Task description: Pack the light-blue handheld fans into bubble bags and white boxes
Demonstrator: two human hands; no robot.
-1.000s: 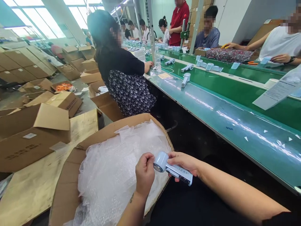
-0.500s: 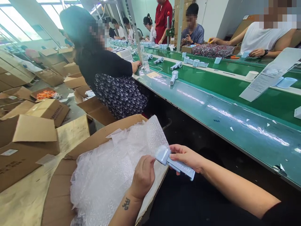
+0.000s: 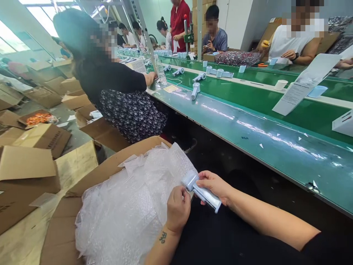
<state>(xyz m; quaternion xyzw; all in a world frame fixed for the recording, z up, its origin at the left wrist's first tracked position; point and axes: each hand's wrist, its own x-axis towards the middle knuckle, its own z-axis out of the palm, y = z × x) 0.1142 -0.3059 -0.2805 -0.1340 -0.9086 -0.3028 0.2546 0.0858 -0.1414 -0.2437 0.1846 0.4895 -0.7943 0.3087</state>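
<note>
A light blue handheld fan lies in my right hand, gripped around its handle with the thumb on top. The fan's round head points up and left, its handle down and right. My left hand is closed, fingertips pinched at the lower side of the fan near its neck; what they hold there is hidden. Just beyond and left of both hands is a large cardboard box heaped with clear bubble-wrap bags.
A green conveyor bench crosses ahead, carrying several fans, light blue cups and a leaning white printed sheet. A person in black sits at the left. Several co-workers work across the bench. Open cartons crowd the left floor.
The fan has turned in my right hand, so its lettered side no longer faces me. My left hand has shifted right and under the fan's neck. The whole view has swung slightly right.
</note>
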